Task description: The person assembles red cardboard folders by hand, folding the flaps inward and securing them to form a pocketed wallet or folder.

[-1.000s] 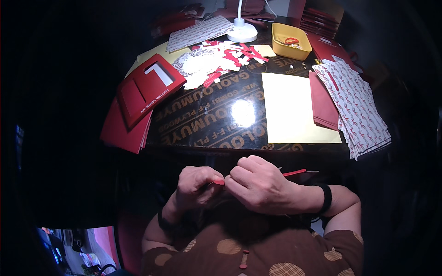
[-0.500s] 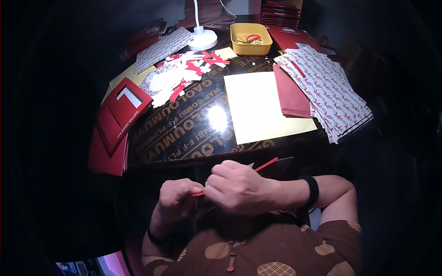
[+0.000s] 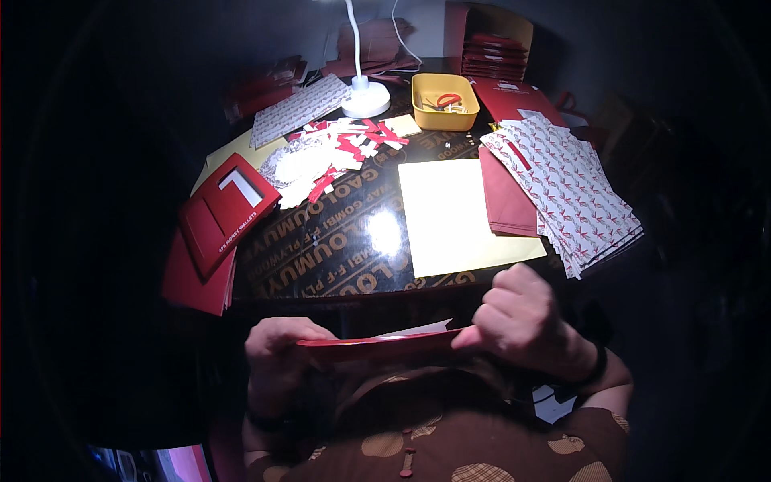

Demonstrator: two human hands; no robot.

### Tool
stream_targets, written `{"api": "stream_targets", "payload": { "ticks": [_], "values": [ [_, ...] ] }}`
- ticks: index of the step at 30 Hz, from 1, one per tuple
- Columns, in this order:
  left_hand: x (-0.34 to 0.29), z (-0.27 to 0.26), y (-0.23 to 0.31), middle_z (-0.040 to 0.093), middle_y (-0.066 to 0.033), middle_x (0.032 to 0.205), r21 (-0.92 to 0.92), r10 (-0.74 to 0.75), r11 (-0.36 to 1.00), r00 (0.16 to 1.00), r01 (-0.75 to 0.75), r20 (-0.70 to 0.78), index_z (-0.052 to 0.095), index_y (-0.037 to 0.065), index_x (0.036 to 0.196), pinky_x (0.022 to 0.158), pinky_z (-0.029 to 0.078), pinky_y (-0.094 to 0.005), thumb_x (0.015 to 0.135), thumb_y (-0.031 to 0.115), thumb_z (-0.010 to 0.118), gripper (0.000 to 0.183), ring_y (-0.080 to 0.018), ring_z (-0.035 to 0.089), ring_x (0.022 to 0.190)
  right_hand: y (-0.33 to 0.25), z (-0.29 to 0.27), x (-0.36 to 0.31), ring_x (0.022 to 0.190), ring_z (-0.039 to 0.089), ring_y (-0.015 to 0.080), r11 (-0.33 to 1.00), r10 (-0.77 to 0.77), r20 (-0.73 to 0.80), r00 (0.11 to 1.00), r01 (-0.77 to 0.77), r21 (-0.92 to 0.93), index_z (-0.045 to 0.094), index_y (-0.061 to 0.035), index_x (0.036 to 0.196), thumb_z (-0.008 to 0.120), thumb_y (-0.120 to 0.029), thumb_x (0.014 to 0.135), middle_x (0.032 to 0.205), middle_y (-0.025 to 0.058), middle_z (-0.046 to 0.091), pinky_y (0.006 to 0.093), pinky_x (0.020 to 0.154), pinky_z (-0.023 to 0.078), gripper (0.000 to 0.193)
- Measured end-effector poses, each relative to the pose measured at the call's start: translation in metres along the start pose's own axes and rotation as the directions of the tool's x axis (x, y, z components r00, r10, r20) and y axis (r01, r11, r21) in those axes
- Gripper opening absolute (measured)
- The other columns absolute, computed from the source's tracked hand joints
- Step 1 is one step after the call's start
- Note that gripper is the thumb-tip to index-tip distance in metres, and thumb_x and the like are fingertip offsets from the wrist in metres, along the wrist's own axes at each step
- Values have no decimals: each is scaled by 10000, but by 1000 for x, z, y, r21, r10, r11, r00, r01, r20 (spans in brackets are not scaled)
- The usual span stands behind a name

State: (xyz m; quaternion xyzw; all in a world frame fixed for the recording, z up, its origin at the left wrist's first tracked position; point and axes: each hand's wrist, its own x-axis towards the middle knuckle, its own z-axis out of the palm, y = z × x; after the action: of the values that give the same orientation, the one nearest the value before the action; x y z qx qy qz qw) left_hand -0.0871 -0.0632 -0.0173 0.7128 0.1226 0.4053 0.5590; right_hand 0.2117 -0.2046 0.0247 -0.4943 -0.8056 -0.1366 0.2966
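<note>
In front of my chest, at the table's near edge, a red paper envelope (image 3: 384, 350) is held almost edge-on, so its face is hidden. My left hand (image 3: 279, 344) pinches its left end. At its right end my right hand (image 3: 518, 317) is closed, thumb against the red edge and the other fingers curled. A white paper piece (image 3: 422, 328) sticks up behind the envelope's upper edge; whether it lies inside or behind cannot be told. Beyond my right hand lies a pale yellow sheet (image 3: 450, 217) on the dark table (image 3: 337, 253).
Patterned sheets (image 3: 574, 201) overlap red envelopes (image 3: 514, 201) at right. At left lie a red wallet pack (image 3: 229, 213) and more red paper (image 3: 197, 277). Red and white scraps (image 3: 345, 149) are heaped near a white lamp (image 3: 365, 100). A yellow bin (image 3: 444, 116) holds red-handled scissors.
My right hand has moved right and slightly up, away from my left hand. The red envelope now spans the gap between them. The table appears lower in view.
</note>
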Motion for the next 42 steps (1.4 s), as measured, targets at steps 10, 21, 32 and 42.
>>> {"api": "stream_targets", "payload": {
  "ticks": [10, 21, 32, 42],
  "values": [
    [38, -33, -10, 708, -113, 918, -236, 121, 946, 918, -221, -377, 588, 18, 976, 707, 575, -268, 1008, 240, 638, 229, -131, 687, 797, 69, -42, -22, 948, 637, 220, 749, 620, -278, 734, -449, 487, 618, 46, 1291, 213, -718, 999, 1170, 148, 696, 360, 879, 489, 913],
    [73, -19, -43, 690, -173, 1109, -532, -188, 839, 854, -117, -484, 567, -57, 1199, 867, 605, -348, 988, -46, 509, 218, -210, 706, 963, 73, 30, 2, 833, 691, 199, -16, 671, 280, 687, -364, 931, 460, 96, 1393, 443, -376, 1069, 1061, 145, 700, 333, 712, 561, 573],
    [87, -31, -66, 678, -100, 1123, -128, -203, 978, 868, 162, -452, 585, -86, 1260, 923, 513, -264, 944, -51, 590, 318, -127, 648, 1013, 120, 74, 9, 1107, 615, 140, -51, 872, 124, 473, -164, 985, 648, 26, 1225, 516, -234, 1065, 1190, 86, 685, 294, 1011, 441, 333],
    [99, -32, -64, 678, -103, 1134, -130, -179, 982, 901, 138, -395, 591, -84, 1243, 967, 493, -270, 922, -73, 605, 321, -132, 636, 1058, 129, 91, 6, 1175, 587, 149, -11, 906, 62, 419, -125, 992, 594, 42, 1321, 499, -203, 1067, 1296, 110, 645, 313, 1061, 416, 365]
  ]
}}
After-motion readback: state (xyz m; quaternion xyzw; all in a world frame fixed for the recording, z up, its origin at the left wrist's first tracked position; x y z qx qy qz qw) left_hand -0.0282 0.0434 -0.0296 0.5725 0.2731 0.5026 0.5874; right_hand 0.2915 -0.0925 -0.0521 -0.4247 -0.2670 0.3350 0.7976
